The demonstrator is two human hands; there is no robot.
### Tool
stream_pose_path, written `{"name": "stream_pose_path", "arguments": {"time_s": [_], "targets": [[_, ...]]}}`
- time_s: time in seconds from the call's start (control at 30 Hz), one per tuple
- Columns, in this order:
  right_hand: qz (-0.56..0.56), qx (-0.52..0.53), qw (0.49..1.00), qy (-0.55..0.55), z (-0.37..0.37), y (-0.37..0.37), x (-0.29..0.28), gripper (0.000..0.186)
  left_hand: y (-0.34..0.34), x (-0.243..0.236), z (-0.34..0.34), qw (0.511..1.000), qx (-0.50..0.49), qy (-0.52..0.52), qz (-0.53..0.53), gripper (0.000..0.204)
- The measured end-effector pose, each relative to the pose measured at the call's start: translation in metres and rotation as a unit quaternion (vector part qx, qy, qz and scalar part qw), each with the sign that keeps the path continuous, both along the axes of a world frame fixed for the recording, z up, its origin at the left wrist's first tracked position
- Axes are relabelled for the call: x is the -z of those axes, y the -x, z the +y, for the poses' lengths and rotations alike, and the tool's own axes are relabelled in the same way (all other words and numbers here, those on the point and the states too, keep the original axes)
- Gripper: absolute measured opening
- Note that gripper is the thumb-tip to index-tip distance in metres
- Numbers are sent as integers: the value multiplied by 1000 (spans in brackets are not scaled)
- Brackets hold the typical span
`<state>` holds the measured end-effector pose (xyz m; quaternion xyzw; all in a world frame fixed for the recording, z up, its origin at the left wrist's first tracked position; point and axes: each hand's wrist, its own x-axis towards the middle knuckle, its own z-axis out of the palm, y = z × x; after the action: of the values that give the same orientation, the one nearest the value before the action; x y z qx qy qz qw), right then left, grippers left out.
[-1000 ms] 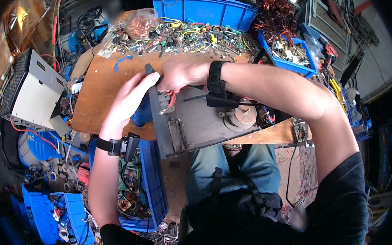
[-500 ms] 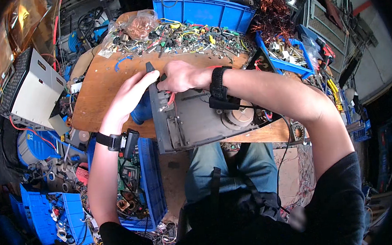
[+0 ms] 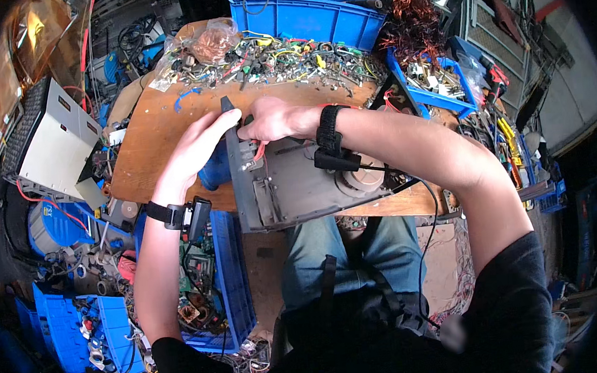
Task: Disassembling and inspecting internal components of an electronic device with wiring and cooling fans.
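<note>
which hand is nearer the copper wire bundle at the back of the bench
Right. The right hand is on the grey metal chassis, closer to the copper wire bundle; the left hand is farther left.

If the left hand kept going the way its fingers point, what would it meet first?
The left hand points up and right; its fingers would probably first meet the right hand at the upper edge of the grey metal chassis, though depth is unclear.

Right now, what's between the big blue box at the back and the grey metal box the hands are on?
In the head view, a heap of wires and small parts on the wooden table.
</note>
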<state>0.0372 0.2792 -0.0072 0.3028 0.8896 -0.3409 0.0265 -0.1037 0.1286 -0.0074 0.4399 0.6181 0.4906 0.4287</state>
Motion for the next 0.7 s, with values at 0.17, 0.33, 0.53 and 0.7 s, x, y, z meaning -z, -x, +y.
{"name": "stream_pose_path", "arguments": {"time_s": [0.17,0.33,0.53,0.7], "targets": [[-10,-9,1000,2,1,-3,-9,42,0,-1,1,1000,-3,10,-1,49],[-14,-71,992,99,16,1,-9,35,-1,-3,0,1000,10,11,-10,50],[-16,-61,998,14,7,5,-5,36,3,3,-1,1000,11,3,-16,51],[23,-21,999,-41,10,2,15,40,0,-3,0,1000,13,15,-6,51]]}}
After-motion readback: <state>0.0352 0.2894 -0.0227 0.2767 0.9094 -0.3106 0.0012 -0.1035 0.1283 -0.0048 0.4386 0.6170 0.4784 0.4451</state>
